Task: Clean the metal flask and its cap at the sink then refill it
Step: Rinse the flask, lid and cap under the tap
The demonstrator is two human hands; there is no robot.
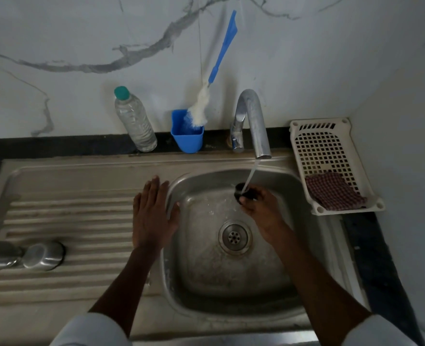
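To rinse the cap point(243, 191) well, it helps to turn it slowly under the water point(251, 172) so every side gets wet, and to hold it tight so it does not slip down to the drain point(235, 236). The right hand point(261, 207) has its fingers curled around the dark cap, right under the tap point(252, 121), near the back edge of the sink point(231, 305). The left hand point(154, 211) is flat and open, resting on the sink's left rim. The metal flask point(19, 255) lies on its side at the left edge of the draining board point(81, 216).
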